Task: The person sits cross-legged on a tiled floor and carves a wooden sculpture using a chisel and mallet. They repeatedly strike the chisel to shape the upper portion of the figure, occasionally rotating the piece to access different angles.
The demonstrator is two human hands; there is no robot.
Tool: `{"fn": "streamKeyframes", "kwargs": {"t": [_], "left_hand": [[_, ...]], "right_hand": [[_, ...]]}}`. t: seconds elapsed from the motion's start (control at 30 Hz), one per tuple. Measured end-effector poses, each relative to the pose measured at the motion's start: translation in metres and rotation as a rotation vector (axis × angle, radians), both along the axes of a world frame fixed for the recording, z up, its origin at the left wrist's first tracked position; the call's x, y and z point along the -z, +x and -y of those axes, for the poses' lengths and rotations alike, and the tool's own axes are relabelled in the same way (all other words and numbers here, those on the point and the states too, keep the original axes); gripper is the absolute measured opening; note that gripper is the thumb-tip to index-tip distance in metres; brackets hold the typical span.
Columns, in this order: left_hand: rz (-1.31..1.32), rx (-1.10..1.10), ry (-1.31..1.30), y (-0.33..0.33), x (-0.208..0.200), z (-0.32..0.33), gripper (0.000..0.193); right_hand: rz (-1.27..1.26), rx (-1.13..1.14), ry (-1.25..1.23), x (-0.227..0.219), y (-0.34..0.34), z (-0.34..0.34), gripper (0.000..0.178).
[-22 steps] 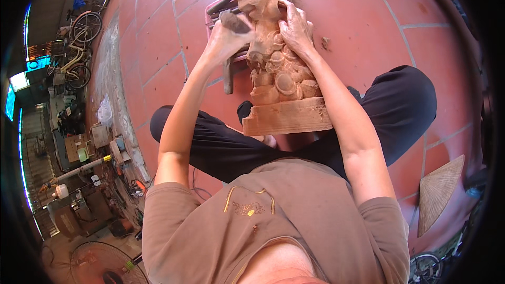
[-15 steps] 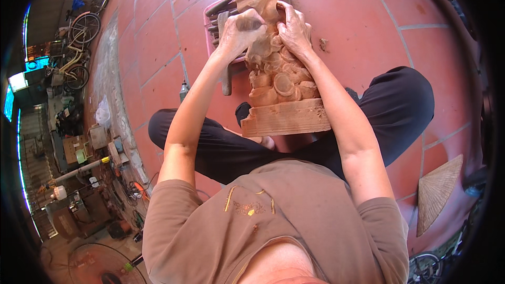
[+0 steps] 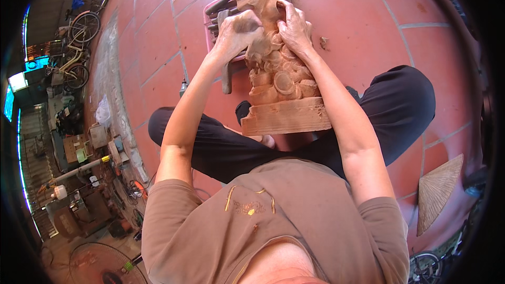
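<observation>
A carved wooden sculpture (image 3: 284,81) lies between my legs, its square base toward me and its far end cut off by the top edge. My left hand (image 3: 235,32) is closed at the left side of the carving, and what its fingers hold is hidden. My right hand (image 3: 295,27) grips the carving's right side, its bent fingers pressed on the wood. Beside the left hand a pink basket (image 3: 209,27) holds several dark-handled tools. A wooden mallet or thick handle (image 3: 226,78) leans out toward me, partly covered by my left wrist.
Red tiles (image 3: 363,37) surround my crossed legs. A small bottle (image 3: 183,88) stands by my left knee, and a conical hat (image 3: 439,194) lies at right. Far left are bicycles (image 3: 84,29), a plastic bag (image 3: 103,113), machines and a fan (image 3: 102,268).
My left hand has shifted slightly left along the carving. The right hand keeps its place on the wood.
</observation>
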State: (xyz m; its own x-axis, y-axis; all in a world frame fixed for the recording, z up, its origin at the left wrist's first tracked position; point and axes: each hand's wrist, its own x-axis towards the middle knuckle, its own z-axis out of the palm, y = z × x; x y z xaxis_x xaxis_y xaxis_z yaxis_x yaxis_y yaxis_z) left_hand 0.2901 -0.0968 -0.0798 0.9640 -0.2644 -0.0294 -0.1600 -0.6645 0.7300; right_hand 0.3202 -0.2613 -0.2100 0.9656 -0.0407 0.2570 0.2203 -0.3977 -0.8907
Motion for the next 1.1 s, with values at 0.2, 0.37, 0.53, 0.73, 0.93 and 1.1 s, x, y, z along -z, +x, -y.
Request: {"fn": "streamKeyframes", "kwargs": {"t": [0.2, 0.37, 0.53, 0.73, 0.93, 1.1], "left_hand": [[-0.267, -0.049, 0.099, -0.027, -0.043, 0.0, 0.018], [-0.046, -0.052, 0.13, -0.007, -0.026, 0.0, 0.015], [0.073, -0.074, -0.116, -0.006, 0.019, 0.0, 0.011], [-0.192, -0.038, -0.037, -0.031, -0.023, -0.003, 0.008], [-0.01, -0.076, 0.003, -0.001, -0.007, 0.003, 0.014], [-0.098, -0.124, -0.088, -0.012, 0.006, 0.003, 0.011]], "right_hand": [[-0.022, 0.005, -0.004, -0.003, -0.001, 0.005, 0.058], [-0.002, 0.021, -0.016, 0.003, 0.002, 0.004, 0.058], [0.003, 0.05, -0.1, -0.011, -0.004, 0.001, 0.057], [0.002, 0.017, -0.007, -0.002, -0.002, 0.006, 0.058], [0.012, 0.04, -0.062, -0.006, -0.001, 0.002, 0.058], [0.01, 0.039, -0.089, -0.015, -0.004, 0.003, 0.058]]}}
